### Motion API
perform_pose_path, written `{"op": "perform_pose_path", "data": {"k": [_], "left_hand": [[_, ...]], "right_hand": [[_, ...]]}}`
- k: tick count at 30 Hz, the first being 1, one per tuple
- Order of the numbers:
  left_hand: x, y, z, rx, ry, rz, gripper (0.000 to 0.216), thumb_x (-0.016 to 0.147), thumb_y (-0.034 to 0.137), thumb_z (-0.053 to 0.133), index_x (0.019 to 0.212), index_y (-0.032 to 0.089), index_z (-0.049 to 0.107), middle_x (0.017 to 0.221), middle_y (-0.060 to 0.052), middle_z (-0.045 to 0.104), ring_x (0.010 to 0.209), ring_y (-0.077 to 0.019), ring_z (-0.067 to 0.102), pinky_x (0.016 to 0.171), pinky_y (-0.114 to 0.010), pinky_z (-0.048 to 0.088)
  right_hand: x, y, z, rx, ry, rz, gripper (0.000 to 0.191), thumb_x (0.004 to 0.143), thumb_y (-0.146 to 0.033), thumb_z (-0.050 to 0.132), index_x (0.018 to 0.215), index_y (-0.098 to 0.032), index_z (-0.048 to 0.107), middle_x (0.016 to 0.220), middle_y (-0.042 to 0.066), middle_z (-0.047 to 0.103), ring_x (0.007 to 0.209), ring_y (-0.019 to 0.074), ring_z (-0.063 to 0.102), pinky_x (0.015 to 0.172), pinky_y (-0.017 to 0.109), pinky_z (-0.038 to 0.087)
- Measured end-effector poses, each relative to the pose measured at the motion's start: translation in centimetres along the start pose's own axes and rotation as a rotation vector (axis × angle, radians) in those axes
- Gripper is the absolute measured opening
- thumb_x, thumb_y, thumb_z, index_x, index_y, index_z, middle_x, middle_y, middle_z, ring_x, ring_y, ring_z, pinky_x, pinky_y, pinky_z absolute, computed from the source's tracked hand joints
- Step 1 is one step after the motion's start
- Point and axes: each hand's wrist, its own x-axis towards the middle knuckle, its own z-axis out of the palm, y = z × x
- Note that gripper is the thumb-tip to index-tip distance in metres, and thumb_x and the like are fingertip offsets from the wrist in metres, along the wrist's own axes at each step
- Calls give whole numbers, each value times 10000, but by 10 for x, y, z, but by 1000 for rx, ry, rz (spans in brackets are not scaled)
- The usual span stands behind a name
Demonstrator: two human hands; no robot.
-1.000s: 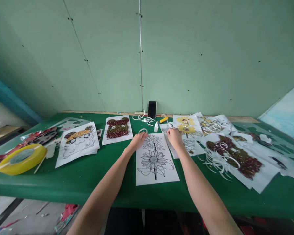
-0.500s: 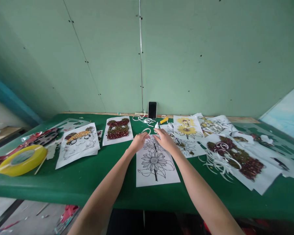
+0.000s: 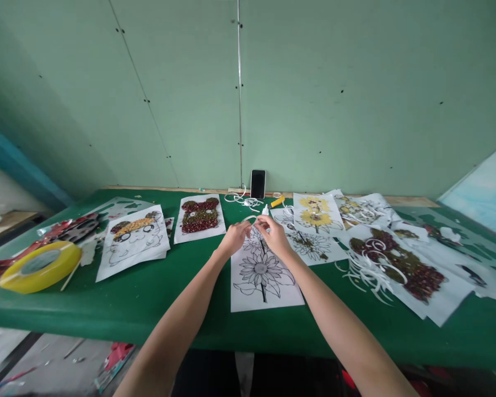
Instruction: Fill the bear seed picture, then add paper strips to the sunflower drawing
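Note:
Above the upper part of a sunflower line drawing [image 3: 260, 292], my two hands nearly meet. My left hand [image 3: 235, 237] has its fingers pinched together on a thin white strip [image 3: 250, 218], which curves up between the hands. My right hand [image 3: 273, 232] is closed too, thumb and fingertips together at the strip's other side. The exact grip points are small and partly hidden by the fingers. Just beyond my right hand stands a small white bottle with a pointed tip [image 3: 265, 210]. A yellow-handled tool [image 3: 277, 202] lies behind it.
A phone [image 3: 258, 184] leans on the wall behind loose white strips [image 3: 236, 197]. Left are a seed-covered bear picture [image 3: 200, 216], a hamster drawing [image 3: 134, 251] and a yellow tape roll [image 3: 66, 259]. More seed pictures [image 3: 425, 278] and a strip pile [image 3: 366, 275] lie right.
My right hand has moved left and slightly up, its fingers drawing together. The gap between the hands has narrowed, and the white strip's loop sits lower between them.

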Motion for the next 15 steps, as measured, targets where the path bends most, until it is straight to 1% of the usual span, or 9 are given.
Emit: {"op": "perform_pose_path", "data": {"k": [3,6,11,13,15], "left_hand": [[-1,0,1,19,-9,13,430,1129,322,336,825,212,621,812,-50,715,806,-189,636,825,-294,504],[-2,1,2,26,-8,23,398,1128,312,351,856,203,620,791,-40,698,770,-174,617,763,-274,482],[-3,7,4,-4,-12,-25,355,1144,330,362,951,194,628,745,-17,651,673,-152,597,683,-255,453],[-3,11,4,-19,6,-49,352,1149,366,365,979,199,624,745,-12,622,639,-157,584,648,-261,442],[-4,14,3,-39,32,-47,369,1154,410,356,994,204,617,756,-13,600,627,-164,576,628,-270,441]], "right_hand": [[0,2,0,15,-2,-29,305,1049,-475,631,1242,-247,693,1152,94,782,943,249,741,889,369,605],[0,5,2,29,30,-78,276,1039,-489,652,1155,-247,716,1078,88,787,894,251,738,834,372,612],[-2,6,6,6,58,-166,222,1070,-438,615,1076,-244,724,991,74,782,825,234,724,789,351,592],[-4,5,7,1,37,-178,207,1077,-422,609,1068,-245,716,991,73,775,839,235,724,790,346,586],[-5,3,6,10,11,-163,204,1079,-415,606,1147,-249,703,1019,73,773,850,237,728,792,350,590]]}}
